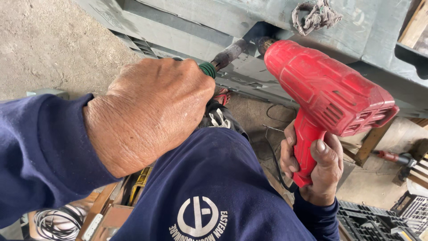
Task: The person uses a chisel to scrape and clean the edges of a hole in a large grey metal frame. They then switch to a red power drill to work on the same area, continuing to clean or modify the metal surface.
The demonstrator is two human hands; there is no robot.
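Your right hand [314, 167] grips the stiff, top-heavy red heat gun [327, 91] by its handle at four o'clock, while your left hand [151, 111] clenches the green-handled tool [223, 60].

tool handle hidden inside left hand [151, 111]; heat gun [325, 89] nozzle tip blocked; rag [315, 15] top cropped

Below me lies a bare concrete floor [40, 40], pale and gritty, widest toward ten o'clock. Toward four o'clock a red-tipped tool [394, 157] lies on it, beside a wooden frame leg [369, 145]. At five o'clock sits a black slatted plastic crate [370, 221]. Toward seven o'clock rests a coil of black and white cable [55, 223], with wooden planks [104, 209] just beside it.
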